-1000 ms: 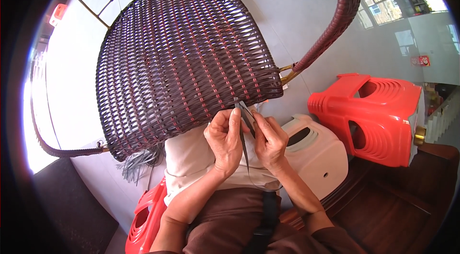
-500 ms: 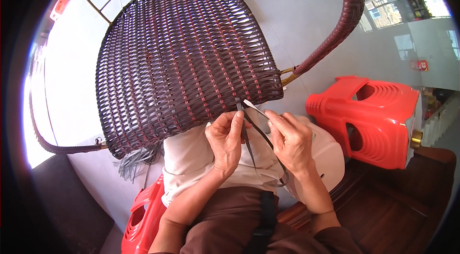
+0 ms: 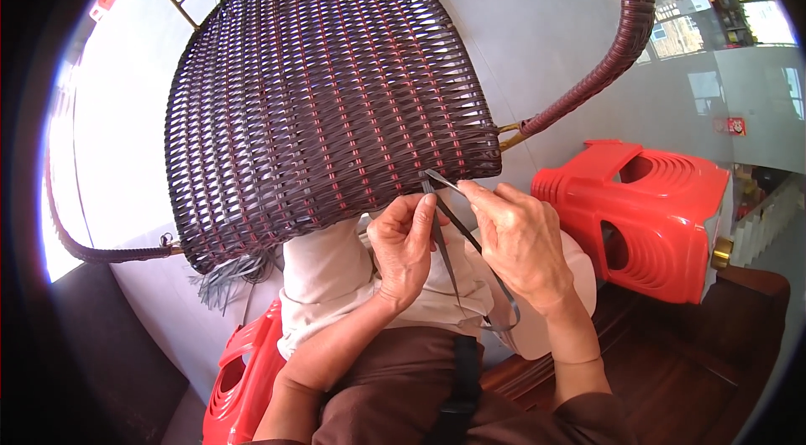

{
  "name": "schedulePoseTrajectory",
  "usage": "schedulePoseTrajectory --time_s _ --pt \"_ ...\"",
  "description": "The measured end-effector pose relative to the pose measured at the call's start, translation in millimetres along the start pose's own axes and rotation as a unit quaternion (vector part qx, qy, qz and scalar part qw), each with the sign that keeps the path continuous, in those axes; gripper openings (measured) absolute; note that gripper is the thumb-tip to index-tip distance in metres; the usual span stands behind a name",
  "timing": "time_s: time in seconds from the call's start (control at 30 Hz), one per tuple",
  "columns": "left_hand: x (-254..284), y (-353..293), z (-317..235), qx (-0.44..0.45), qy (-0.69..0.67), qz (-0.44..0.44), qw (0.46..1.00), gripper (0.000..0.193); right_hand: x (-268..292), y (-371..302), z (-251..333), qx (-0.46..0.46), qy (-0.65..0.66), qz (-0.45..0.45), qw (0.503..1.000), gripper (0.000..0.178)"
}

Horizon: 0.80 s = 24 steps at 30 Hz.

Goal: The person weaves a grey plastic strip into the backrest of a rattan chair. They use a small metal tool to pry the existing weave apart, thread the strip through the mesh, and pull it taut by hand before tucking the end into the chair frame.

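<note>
While your left hand (image 3: 403, 245) pinches a flat, dark grey strip (image 3: 445, 253) between thumb and forefinger near the centre of the frame, your right hand (image 3: 522, 248), just beside it, closes its fingers around a slim, flat-tipped metal tool (image 3: 442, 181). You have the tool's tip at the lower edge of a rounded, dark brown woven panel with red strands (image 3: 327, 92), which fills the upper middle of the frame; whether the tip is tucked under a strand, you cannot tell. The strip hangs below your left hand to a narrow end, and a dark band (image 3: 510, 304) curves down in a loop beneath your right hand. A curved, brown wrapped armrest (image 3: 625, 34) rises at upper right. You have a glossy red plastic stool (image 3: 659, 193) lying at the right, another red plastic stool (image 3: 243, 374) at lower left, and a bundle of loose grey strips (image 3: 225, 279) under the panel's lower left corner.
</note>
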State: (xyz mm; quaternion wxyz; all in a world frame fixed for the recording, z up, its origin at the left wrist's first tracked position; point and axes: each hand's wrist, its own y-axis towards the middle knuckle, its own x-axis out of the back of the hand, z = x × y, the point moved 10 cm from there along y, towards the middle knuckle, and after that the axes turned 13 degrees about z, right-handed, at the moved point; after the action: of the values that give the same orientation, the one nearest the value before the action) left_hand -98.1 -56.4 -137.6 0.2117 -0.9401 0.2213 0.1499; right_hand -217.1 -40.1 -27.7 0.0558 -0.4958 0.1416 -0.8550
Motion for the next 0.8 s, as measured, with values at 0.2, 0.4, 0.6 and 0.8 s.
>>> schedulePoseTrajectory --time_s 0.2,0.4,0.6,0.8 --pt "-2.4 1.0 -1.3 0.0 -0.012 -0.001 1.0 0.019 -10.9 -4.5 -0.4 -0.003 0.017 -0.041 0.999 0.034" --pt "-1.8 1.5 -2.6 -0.012 -0.005 -0.008 1.0 0.017 -46.9 -15.4 -18.3 0.048 0.091 -0.191 0.976 0.041" --pt "0.4 1.1 -0.2 -0.022 -0.013 -0.017 1.0 0.016 -55.4 -18.0 -22.9 0.091 0.136 -0.274 0.948 0.04" --pt "-1.4 2.4 -6.7 -0.037 0.01 -0.015 0.999 0.016 -52.7 -19.0 -20.8 0.114 0.148 -0.288 0.939 0.03"
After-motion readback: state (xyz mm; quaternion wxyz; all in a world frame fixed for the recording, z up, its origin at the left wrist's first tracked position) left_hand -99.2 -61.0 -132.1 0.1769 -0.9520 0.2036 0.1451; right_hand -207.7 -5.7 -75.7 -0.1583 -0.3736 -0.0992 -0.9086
